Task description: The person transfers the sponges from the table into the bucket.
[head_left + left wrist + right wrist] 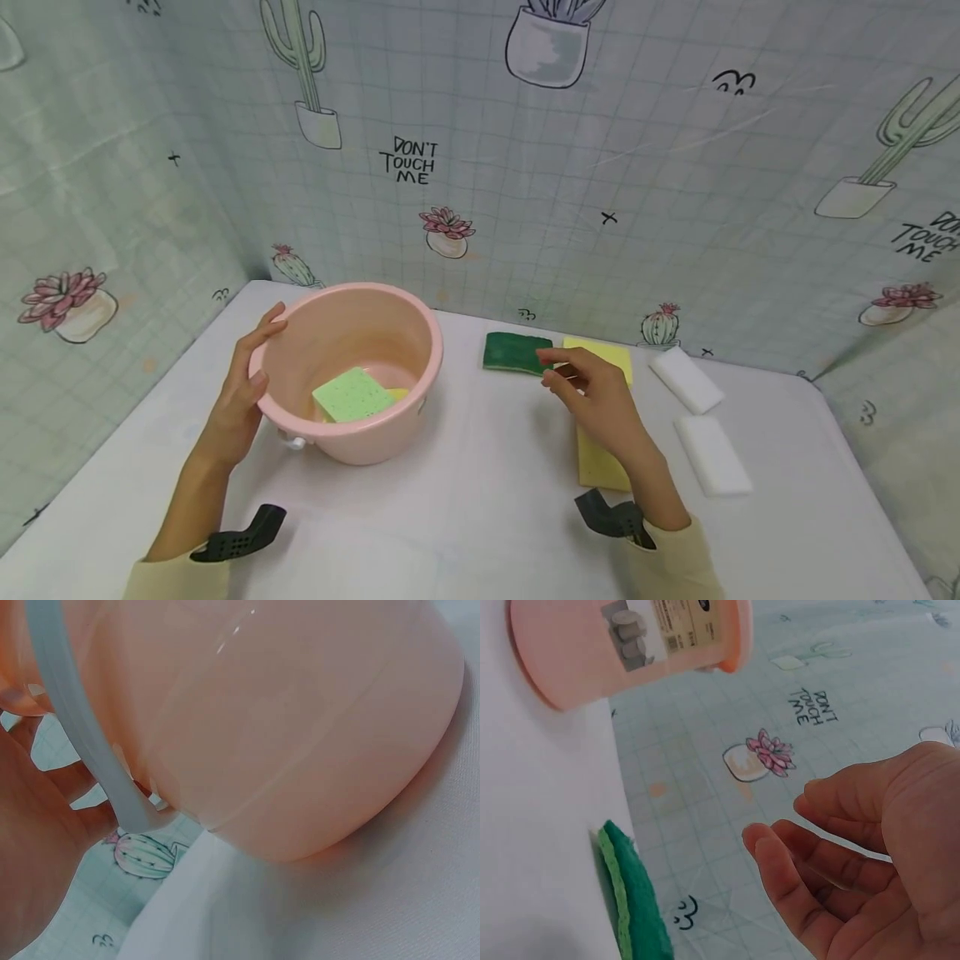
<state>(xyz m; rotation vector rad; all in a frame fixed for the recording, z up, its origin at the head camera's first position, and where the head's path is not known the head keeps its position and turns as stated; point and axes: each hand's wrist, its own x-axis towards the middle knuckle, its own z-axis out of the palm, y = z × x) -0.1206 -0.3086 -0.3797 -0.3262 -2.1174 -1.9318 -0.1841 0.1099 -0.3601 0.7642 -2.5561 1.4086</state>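
Observation:
On the left of the table, a pink bucket (427,333) stands with a light green sponge (354,395) inside and a bit of yellow (397,393) beside it. My left hand (238,408) holds the bucket's left rim. Its fingers show behind the pale handle (82,735) in the left wrist view. My right hand (600,400) hovers with loosely bent fingers and nothing between them, close to a dark green scouring pad (513,352). Seen from the right wrist, that pad (637,900) has a lighter green layer and lies apart from the fingers.
Yellow sponges (602,467) lie partly hidden under the right forearm. Further right are two white sponge blocks, one behind (687,380) and one in front (712,455). A cactus-print sheet (525,183) hangs around the white table (465,517).

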